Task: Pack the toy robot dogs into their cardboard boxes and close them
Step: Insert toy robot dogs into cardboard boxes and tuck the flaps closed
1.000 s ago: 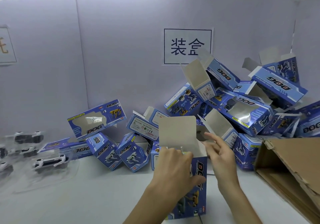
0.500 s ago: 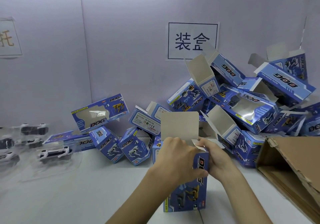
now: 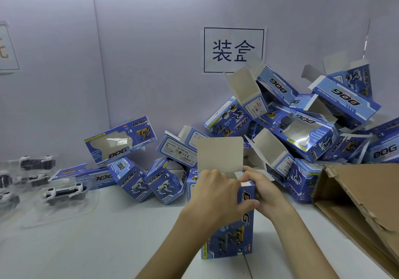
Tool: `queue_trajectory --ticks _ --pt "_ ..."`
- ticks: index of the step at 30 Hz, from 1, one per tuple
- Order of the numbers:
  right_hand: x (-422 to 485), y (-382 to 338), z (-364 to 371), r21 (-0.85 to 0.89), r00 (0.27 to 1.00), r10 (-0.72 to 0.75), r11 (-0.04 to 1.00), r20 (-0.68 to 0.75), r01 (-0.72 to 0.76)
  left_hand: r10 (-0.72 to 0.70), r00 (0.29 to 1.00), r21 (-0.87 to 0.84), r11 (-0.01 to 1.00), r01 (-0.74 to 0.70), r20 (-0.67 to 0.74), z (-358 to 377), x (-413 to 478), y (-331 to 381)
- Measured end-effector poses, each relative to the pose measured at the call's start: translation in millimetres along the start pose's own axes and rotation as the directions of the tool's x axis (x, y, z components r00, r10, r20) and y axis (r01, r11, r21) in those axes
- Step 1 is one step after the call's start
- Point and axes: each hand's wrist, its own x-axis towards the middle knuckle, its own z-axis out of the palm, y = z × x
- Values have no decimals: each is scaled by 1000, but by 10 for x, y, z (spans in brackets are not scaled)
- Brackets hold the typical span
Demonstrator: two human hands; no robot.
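A blue toy-dog box (image 3: 232, 240) stands upright on the white table, its grey top lid flap (image 3: 220, 154) raised. My left hand (image 3: 216, 196) grips the box's upper part, thumb across the front. My right hand (image 3: 262, 189) holds the box's top right corner, fingers on a small side flap. The box's inside is hidden. Toy robot dogs in clear blister trays (image 3: 62, 192) lie at the far left.
A heap of blue dog boxes (image 3: 302, 131), many with open flaps, leans against the back partition. More boxes (image 3: 121, 141) lie left of centre. An open brown carton (image 3: 362, 205) sits at the right. A paper sign (image 3: 234, 49) hangs on the partition.
My right hand came down from the raised flap area onto the box's top right corner and folded the side flap inward. My left hand kept its grip on the box.
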Motion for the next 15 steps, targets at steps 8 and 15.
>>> queue_trajectory --ticks 8,15 --pt "-64 -173 69 -367 966 -222 916 -134 160 14 1000 -4 1000 -14 25 -25 25 -37" --pt "74 -674 301 -646 929 -363 693 69 319 -90 995 -76 993 87 -38 13 -16 6"
